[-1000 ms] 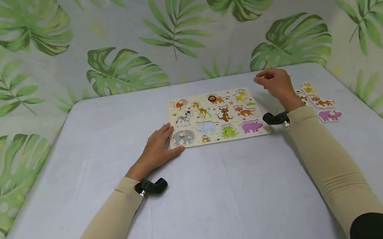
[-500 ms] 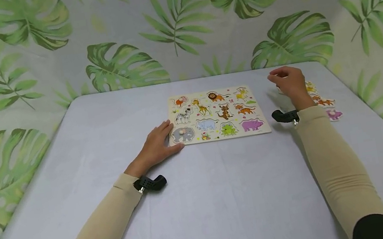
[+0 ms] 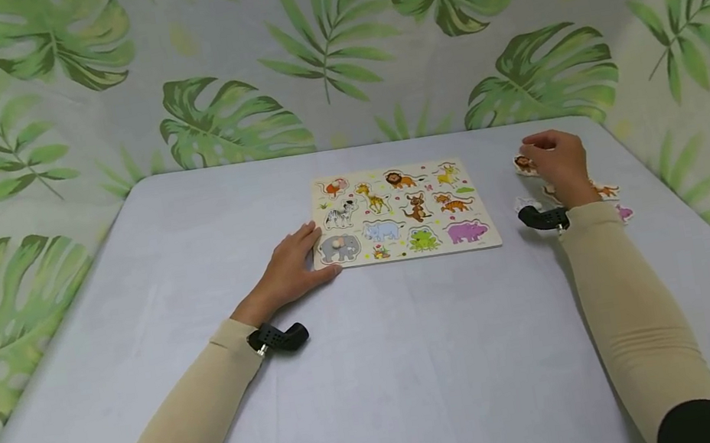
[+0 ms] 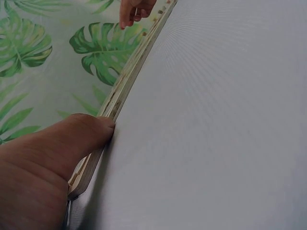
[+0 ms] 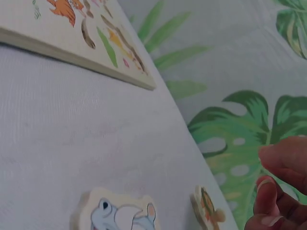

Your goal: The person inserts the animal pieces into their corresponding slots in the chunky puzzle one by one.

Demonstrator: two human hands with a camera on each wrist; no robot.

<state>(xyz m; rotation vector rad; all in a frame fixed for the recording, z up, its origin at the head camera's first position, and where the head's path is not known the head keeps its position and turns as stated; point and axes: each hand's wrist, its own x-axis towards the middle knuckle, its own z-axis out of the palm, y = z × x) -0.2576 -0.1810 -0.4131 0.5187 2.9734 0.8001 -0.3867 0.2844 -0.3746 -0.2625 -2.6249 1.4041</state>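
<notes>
My left hand [image 3: 292,266] rests at the near left corner of a wooden animal puzzle board [image 3: 402,253]. Its fingers lie along the left side, and the thumb [image 4: 98,128] presses the front edge. An elephant piece [image 3: 340,248] with a knob sits in the board's near left recess. Off to the right, my right hand [image 3: 562,164] is above loose puzzle pieces, fingers loosely bent with nothing between thumb and fingertips [image 5: 268,155]. Beside its fingertips lies a lion piece [image 3: 523,165]. A pale blue animal piece [image 5: 124,213] lies nearer; the hand covers other pieces.
A tiger piece [image 3: 607,192] and a purple hippo piece [image 3: 625,213] peek out right of the right wrist. White cloth [image 3: 420,366] covers the table, and a leaf-print cloth [image 3: 340,38] hangs behind its far edge. Each wrist wears a black camera [image 3: 283,337].
My right hand has moved right, from near the board's far right corner to over the loose pieces, uncovering the lion and pale blue pieces. The left hand stays at the board's corner.
</notes>
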